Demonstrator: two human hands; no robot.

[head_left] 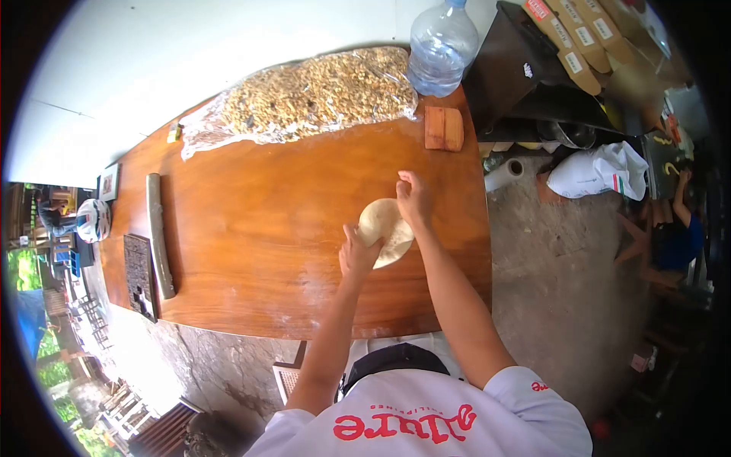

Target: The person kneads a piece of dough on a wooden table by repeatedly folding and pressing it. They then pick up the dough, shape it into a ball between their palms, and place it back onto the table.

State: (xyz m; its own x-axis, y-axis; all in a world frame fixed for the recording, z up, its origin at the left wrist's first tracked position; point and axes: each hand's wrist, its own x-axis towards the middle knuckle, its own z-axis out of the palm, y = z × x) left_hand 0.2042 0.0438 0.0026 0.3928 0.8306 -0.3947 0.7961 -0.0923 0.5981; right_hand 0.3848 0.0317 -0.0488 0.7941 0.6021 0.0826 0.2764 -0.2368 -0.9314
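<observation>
A pale, cream round piece (396, 238), shallow and bowl-like in look, is between my hands over the wooden table (251, 228). At its lower left, my left hand (358, 253) grips it, the thumb lying across its face and the fingers on the outer side. My right hand (412, 202) overlaps the upper right rim. Its fingers are curled together above the rim, and I cannot tell what they hold. Pale dust marks the tabletop below my left hand.
A clear plastic bag of brownish bits (320, 91) lies along the back, beside a water jug (443, 49) and a wooden block (443, 128). A long grey roll (158, 232) and a dark carved board (140, 276) are at left. A person (678, 236) is far right.
</observation>
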